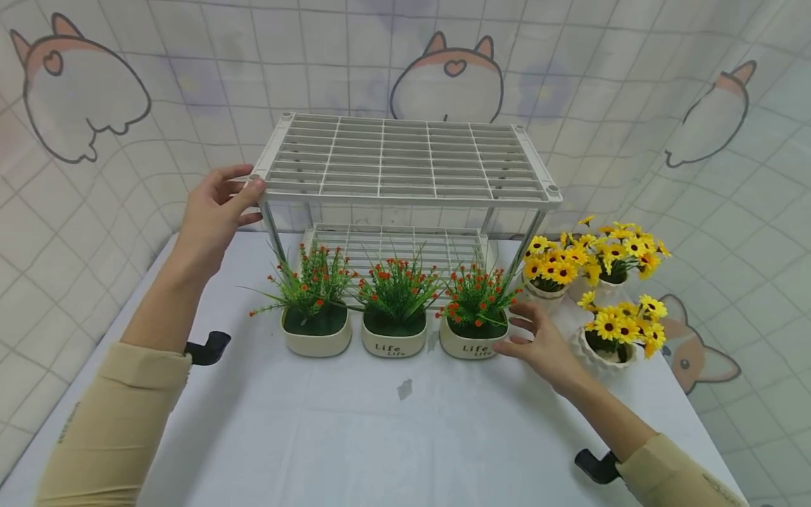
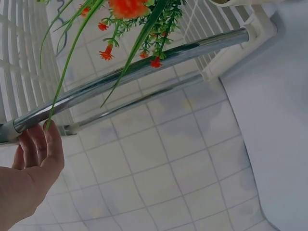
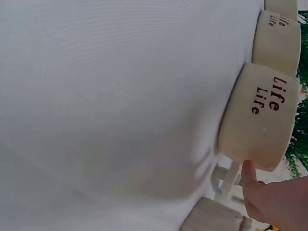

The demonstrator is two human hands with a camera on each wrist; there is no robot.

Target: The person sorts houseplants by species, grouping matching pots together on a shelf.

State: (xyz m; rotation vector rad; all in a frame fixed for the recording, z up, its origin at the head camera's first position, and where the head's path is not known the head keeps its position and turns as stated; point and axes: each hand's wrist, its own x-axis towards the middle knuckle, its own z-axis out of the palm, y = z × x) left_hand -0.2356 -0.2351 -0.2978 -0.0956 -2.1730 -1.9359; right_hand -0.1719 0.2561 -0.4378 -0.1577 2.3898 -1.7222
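A white two-tier rack point(image 1: 405, 200) with silver poles stands on the table. My left hand point(image 1: 215, 204) holds its upper front left corner, thumb on top. In the left wrist view the fingers point(image 2: 54, 149) are bent at the end of a silver pole point(image 2: 144, 67). In front of the rack's lower tier, three cream pots with red-flowered plants line up: a left pot point(image 1: 317, 343), a middle pot point(image 1: 394, 345) and a right pot point(image 1: 469, 346). My right hand point(image 1: 548, 348) is beside the right pot, a fingertip point(image 3: 249, 168) touching its side, fingers spread.
Several white pots with yellow flowers stand right of the rack, the nearest flowerpot point(image 1: 607, 355) close behind my right forearm. A tiled curtain point(image 1: 342, 63) with cartoon animals hangs behind and around. White cloth point(image 1: 380, 436) covers the table, with a grey mark point(image 1: 405, 389) near the middle.
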